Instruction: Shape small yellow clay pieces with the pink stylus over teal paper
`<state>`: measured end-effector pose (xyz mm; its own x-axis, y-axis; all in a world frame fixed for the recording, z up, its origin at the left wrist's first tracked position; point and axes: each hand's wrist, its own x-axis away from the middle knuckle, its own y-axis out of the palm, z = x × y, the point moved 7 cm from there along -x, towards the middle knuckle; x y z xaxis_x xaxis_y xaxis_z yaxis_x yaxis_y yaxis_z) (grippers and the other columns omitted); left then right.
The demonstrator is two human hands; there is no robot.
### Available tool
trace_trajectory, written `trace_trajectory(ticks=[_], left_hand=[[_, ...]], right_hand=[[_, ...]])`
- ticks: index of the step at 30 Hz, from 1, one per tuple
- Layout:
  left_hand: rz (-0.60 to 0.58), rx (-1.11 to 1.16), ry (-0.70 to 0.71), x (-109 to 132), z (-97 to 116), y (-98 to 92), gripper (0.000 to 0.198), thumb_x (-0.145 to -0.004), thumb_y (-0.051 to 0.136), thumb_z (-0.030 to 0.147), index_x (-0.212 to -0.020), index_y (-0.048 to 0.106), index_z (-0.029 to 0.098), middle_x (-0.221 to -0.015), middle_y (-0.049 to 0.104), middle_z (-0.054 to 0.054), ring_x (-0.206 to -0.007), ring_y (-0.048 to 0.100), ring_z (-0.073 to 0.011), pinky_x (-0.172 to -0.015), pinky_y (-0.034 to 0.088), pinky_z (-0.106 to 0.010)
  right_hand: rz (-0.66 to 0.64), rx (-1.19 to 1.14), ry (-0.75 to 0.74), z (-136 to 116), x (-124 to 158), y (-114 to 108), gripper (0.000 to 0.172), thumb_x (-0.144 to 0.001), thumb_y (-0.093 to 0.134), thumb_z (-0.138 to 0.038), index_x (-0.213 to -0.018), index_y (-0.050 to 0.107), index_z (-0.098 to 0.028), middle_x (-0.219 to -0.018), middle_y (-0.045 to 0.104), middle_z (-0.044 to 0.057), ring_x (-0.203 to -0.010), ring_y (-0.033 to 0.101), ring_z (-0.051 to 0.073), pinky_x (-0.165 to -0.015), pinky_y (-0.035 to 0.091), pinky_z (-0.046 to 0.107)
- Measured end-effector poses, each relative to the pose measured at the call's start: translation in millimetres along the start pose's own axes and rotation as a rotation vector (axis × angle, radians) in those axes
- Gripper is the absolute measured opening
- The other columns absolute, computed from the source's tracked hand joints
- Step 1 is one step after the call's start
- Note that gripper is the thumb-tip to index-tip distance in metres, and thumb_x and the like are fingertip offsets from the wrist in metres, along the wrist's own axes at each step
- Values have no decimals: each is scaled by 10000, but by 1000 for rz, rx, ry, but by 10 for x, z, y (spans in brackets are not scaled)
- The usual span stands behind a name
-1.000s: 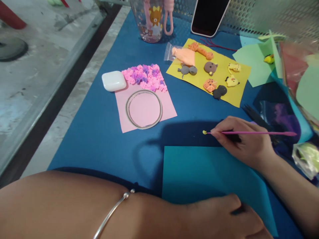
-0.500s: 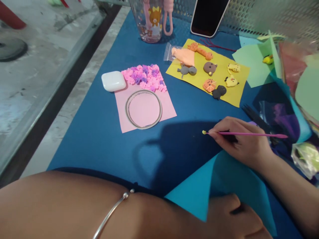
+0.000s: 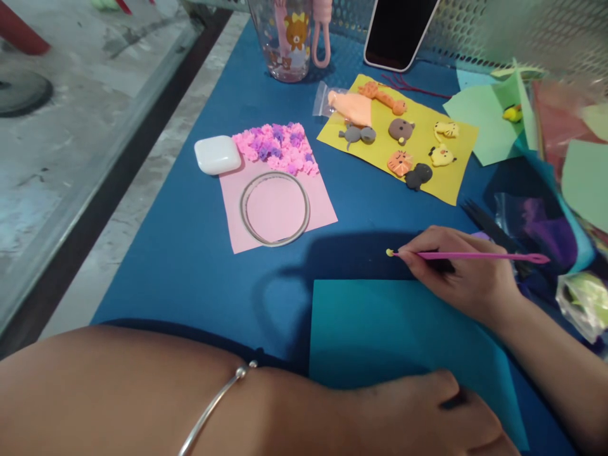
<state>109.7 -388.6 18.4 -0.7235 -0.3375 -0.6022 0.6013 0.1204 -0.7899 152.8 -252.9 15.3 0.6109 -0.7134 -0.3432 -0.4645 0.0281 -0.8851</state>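
Your right hand (image 3: 460,272) is over the right half of the blue table (image 3: 190,253), thumb and fingers pinched together on a slim pink tool (image 3: 475,256). The tool's looped end points toward the table's right edge; its tip, pointing toward the left edge, carries a small yellow bit (image 3: 389,253). Your left hand (image 3: 441,411) reaches in from the left, toward the table's near edge, above or on a teal sheet (image 3: 365,329); its fingertips are out of view, so I cannot tell whether they are apart or together. A silver bangle (image 3: 213,405) circles that arm.

Nearer the left edge, a pink sheet (image 3: 320,206) bears pink and purple flowers (image 3: 275,147) and a thin ring (image 3: 307,208), with a white case (image 3: 217,155) at its far left corner. Toward the far edge, small animal figures (image 3: 401,130) lie on a yellow sheet (image 3: 422,117). A clear cup (image 3: 289,50) stands near the far left corner; a phone (image 3: 399,31) is propped upright along the far edge.
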Motion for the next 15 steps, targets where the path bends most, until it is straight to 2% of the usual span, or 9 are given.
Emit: trace_trajectory(ticks=[5, 11, 15], left_hand=[[-31, -23, 16, 12, 19, 27, 265, -901, 464, 245, -823, 694, 351, -1000, 666, 62, -836, 571, -93, -616, 458, -205], [27, 62, 5, 13, 4, 20, 320, -914, 418, 247, -866, 701, 388, -967, 680, 68, -823, 581, -95, -570, 449, -201], [57, 50, -6, 6, -9, 0, 339, -911, 422, 241, -809, 715, 377, -934, 685, 72, -782, 576, -86, -559, 448, -189]], right_hand=[[-3, 6, -11, -8, -6, -5, 83, -859, 583, -263, -787, 562, -227, -704, 661, -7, -604, 621, 122, -484, 428, 222], [-3, 8, -4, -7, 1, -2, 97, -862, 573, -272, -775, 558, -233, -695, 660, -10, -591, 616, 122, -470, 412, 228], [-9, 6, 1, -13, 5, 5, 87, -860, 577, -271, -785, 564, -231, -703, 669, -5, -591, 621, 125, -456, 401, 231]])
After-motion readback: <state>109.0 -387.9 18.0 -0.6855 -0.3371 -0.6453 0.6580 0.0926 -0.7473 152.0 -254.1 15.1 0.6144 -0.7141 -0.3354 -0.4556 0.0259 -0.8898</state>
